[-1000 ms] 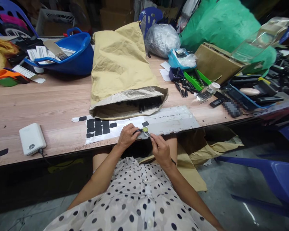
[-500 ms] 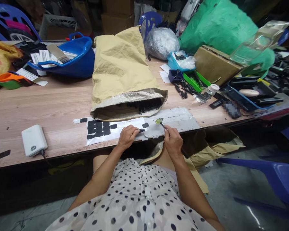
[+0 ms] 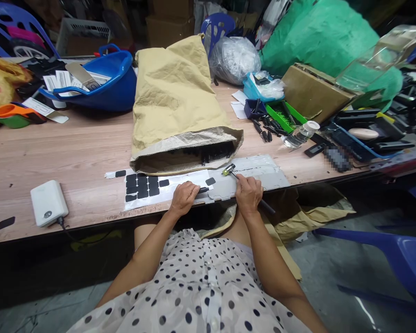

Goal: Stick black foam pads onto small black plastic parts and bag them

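My right hand (image 3: 248, 193) is closed around the handle of a small hammer (image 3: 228, 169). The hammer has a metal head with a yellow-green face, raised to the upper left of the fist, and its dark handle end sticks out at the lower right. My left hand (image 3: 185, 198) pinches a thin black rod-like piece (image 3: 203, 189) at the table's front edge; its kind is unclear. Under that piece lies a grey flat board (image 3: 265, 173). A white sheet (image 3: 182, 178) beside the left hand carries rounded black stickers (image 3: 143, 187), and one loose black sticker (image 3: 211, 181) lies near the black piece.
A tan sack (image 3: 173, 92) opens towards me, with black parts inside. To the left are a white power bank (image 3: 48, 201) with a cable and a blue basin (image 3: 114, 88). On the right stand a green tray (image 3: 280, 118), a clear bottle (image 3: 300, 136) and a cardboard box (image 3: 312, 92).
The hammer has turned in my right hand: its head shows side-on and a little higher, and the handle end now shows below the fist. My left hand has barely moved.
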`<action>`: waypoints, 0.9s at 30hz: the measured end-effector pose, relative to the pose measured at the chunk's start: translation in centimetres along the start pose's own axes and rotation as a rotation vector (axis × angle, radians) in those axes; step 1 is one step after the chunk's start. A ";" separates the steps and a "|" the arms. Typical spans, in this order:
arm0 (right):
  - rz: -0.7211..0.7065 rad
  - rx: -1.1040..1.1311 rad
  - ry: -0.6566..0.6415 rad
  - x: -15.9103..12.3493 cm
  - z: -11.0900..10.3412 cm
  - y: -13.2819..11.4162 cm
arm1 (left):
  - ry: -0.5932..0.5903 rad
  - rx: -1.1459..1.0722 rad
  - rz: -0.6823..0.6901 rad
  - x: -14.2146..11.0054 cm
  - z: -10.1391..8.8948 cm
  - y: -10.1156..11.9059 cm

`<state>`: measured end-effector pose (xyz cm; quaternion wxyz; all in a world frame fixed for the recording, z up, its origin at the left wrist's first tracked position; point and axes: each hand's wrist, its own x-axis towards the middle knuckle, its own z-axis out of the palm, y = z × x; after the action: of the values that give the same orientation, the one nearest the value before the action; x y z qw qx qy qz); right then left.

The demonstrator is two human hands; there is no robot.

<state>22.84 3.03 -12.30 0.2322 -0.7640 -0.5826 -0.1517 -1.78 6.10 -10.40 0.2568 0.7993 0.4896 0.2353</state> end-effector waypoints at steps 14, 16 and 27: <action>0.063 0.013 0.001 1.1 0.8 -0.9 | 0.023 -0.121 -0.014 0.1 0.0 0.1; 0.067 0.007 0.000 1.1 0.8 -1.1 | 0.022 -0.122 -0.005 0.2 -0.1 0.0; 0.073 -0.010 -0.020 1.1 0.9 -1.3 | -0.039 -0.119 0.347 -5.0 1.3 1.7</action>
<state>21.87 4.71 -12.26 0.2279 -0.7872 -0.5561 -0.1383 -1.86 0.66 -10.92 0.2685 0.8597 0.3244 0.2890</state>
